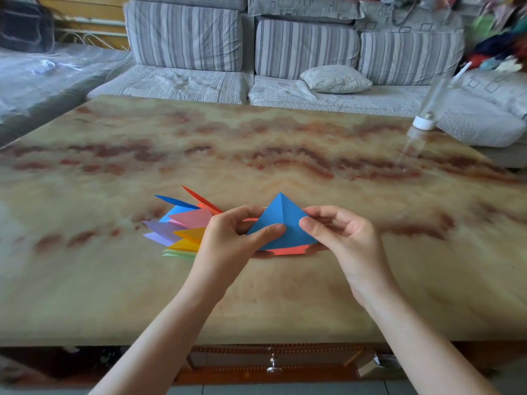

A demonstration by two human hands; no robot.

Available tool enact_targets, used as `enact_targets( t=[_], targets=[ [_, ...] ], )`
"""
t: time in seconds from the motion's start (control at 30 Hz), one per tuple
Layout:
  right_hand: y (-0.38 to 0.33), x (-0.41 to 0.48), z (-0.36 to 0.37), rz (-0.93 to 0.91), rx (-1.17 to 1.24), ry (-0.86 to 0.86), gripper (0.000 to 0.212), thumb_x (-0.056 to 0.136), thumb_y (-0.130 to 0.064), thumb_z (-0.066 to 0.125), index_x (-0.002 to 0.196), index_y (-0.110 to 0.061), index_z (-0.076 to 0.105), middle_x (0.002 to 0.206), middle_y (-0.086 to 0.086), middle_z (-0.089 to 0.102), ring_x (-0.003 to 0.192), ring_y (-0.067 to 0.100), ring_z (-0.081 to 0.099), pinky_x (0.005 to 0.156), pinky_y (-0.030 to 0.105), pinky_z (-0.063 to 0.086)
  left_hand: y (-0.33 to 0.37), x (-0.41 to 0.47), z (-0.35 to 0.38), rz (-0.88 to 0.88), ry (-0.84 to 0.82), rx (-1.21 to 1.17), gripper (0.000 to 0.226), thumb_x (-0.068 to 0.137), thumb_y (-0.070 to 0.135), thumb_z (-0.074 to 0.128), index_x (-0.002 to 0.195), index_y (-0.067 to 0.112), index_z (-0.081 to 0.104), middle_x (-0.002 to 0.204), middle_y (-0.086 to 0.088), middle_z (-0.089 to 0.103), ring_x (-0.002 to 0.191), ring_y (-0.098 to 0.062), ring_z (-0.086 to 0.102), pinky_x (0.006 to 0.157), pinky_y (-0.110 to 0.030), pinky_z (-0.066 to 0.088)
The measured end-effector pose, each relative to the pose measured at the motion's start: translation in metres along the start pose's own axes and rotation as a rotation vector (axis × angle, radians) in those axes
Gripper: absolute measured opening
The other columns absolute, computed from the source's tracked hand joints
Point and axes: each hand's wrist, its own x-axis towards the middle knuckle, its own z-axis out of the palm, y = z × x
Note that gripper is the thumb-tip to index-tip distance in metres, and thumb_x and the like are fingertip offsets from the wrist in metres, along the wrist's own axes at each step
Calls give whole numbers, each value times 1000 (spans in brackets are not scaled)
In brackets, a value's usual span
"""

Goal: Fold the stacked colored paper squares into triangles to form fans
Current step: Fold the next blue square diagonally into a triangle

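A blue sheet (281, 220), creased, is pinched between the left hand (228, 240) and right hand (339, 235) just above a red sheet (291, 250), so its triangle fold is judged underway, with edges next to be aligned and pressed flat.

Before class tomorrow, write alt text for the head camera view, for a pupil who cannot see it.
A left hand and a right hand pinch a creased blue paper, peak up, over a marbled table. Folded coloured triangles fan out beside the left hand; a striped sofa stands behind.
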Motion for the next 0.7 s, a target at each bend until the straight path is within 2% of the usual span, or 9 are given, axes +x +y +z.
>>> enact_targets(
  t=[0.13, 0.43, 0.57, 0.7],
  targets=[
    [0, 1, 0, -7, -9, 31, 15, 78, 2, 69, 76, -13, 69, 67, -8, 72, 62, 0, 64, 51, 12, 47, 1, -1, 1, 6, -20, 19, 16, 76, 5, 74, 81, 20, 69, 71, 5, 74, 69, -8, 70, 59, -24, 58],
    [0, 1, 0, -32, -50, 30, 17, 77, 1, 71, 75, -16, 71, 69, -10, 73, 66, -1, 65, 62, 9, 46, 2, -1, 1, -4, -43, 45, 14, 78, 6, 72, 86, 18, 70, 73, 4, 74, 71, -8, 70, 60, -23, 57],
    [-1, 0, 1, -27, -42, 26, 16, 77, 2, 71, 75, -14, 70, 69, -10, 73, 66, -2, 65, 61, 8, 46, 3, -2, 1, 7, -43, 42, 15, 78, 4, 72, 86, 16, 71, 73, 4, 74, 69, -6, 70, 58, -15, 52],
    [-1, 1, 1, -25, -42, 26, 16, 77, 2, 71, 74, -14, 70, 70, -10, 73, 66, -2, 65, 62, 9, 46, 3, -3, 1, 11, -38, 39, 16, 78, 3, 72, 86, 17, 71, 73, 5, 74, 68, -4, 70, 57, -13, 50]
  ],
)
